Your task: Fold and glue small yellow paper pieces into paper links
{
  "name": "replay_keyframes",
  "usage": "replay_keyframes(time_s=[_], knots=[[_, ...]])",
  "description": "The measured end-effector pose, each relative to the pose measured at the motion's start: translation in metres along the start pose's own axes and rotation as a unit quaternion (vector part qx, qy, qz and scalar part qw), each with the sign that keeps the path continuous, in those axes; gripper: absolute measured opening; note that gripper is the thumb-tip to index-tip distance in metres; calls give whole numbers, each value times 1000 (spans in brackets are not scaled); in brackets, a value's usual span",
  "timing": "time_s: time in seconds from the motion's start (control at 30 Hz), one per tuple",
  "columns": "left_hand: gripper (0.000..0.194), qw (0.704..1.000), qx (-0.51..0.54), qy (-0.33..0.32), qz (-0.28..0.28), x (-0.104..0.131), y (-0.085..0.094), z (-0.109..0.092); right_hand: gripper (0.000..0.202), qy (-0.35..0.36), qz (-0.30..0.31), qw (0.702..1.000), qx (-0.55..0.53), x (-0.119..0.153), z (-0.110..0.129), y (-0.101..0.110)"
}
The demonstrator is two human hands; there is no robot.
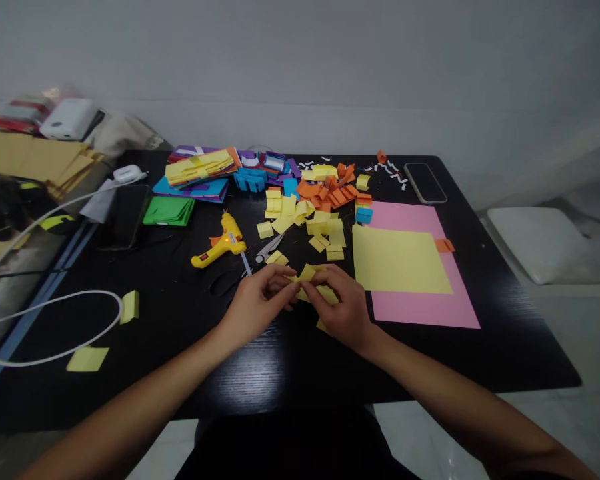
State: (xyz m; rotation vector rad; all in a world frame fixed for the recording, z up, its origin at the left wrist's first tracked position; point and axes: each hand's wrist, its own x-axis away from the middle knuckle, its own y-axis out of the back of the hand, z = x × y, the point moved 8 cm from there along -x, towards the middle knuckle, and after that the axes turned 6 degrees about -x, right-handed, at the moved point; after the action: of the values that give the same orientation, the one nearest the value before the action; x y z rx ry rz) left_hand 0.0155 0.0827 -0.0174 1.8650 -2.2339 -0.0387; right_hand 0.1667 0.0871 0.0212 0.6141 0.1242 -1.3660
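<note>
Between the fingertips of both hands is a small yellow paper piece (307, 273), raised at one corner. My left hand (261, 291) pinches its left side with thumb and fingers. My right hand (341, 300) grips the other side, fingers curled. More yellow paper lies beneath and behind the fingers, partly hidden. Just beyond the hands are scissors (270, 248) and several folded yellow paper pieces (325, 230). A yellow glue gun (223, 243) rests on its side to the left, its glue stick pointing toward my left hand.
A yellow sheet (400, 260) overlaps a pink sheet (420, 311) at right. Orange folded pieces (330, 193) and stacked coloured paper (200, 167) lie at the back. Phones (425, 183) sit at both sides. A white cable (55, 303) loops across the left, near two loose yellow pieces (87, 359).
</note>
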Motion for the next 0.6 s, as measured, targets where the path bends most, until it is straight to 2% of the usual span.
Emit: replay_keyframes(time_s=[0.07, 0.13, 0.37, 0.6], knots=[[23, 1000, 10, 14, 10, 0, -1, 1, 10, 1, -5, 1000, 0, 1, 0, 1], [21, 1000, -12, 2, 6, 1, 0, -3, 9, 5, -8, 1000, 2, 1, 0, 1], [17, 973, -196, -121, -27, 8, 2, -24, 12, 22, -3, 999, 30, 2, 2, 0], [15, 962, -221, -159, -39, 9, 4, -28, 10, 64, -6, 997, 50, 5, 5, -1]])
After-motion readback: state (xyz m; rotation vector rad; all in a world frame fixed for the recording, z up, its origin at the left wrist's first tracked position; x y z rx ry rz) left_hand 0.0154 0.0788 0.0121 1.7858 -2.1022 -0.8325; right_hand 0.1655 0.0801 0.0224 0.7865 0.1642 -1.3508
